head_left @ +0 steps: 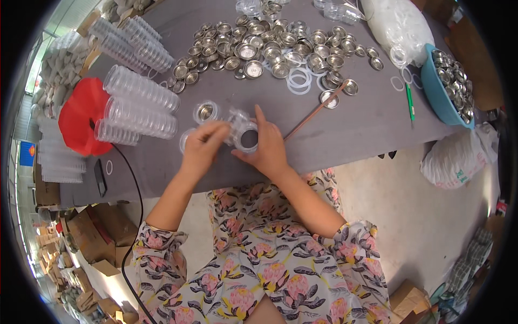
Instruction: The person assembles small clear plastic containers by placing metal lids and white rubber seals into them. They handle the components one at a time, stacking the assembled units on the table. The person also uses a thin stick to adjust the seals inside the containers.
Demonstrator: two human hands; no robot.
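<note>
My right hand [268, 147] curls its thumb and fingers around a clear round plastic piece [238, 143] resting at the table, with a dark round middle. Beside it my left hand [204, 141] is closed in a pinch; what its fingertips hold, if anything, is smeared and hidden. Some blurred clear plastic [236, 117] shows between the two hands. Just beyond the left hand sits a clear cup with a metal cap [205, 112] in it. Another clear round piece [186, 139] lies partly hidden behind the left wrist.
Many silvery metal caps [246, 52] are spread across the table's far side, with white rings [298, 80] among them. Stacked clear cups [141, 89] and a red dish-shaped object [83, 116] stand left. A brown stick [315, 109], green pen-like tool [410, 101] and blue basin [431, 86] are right.
</note>
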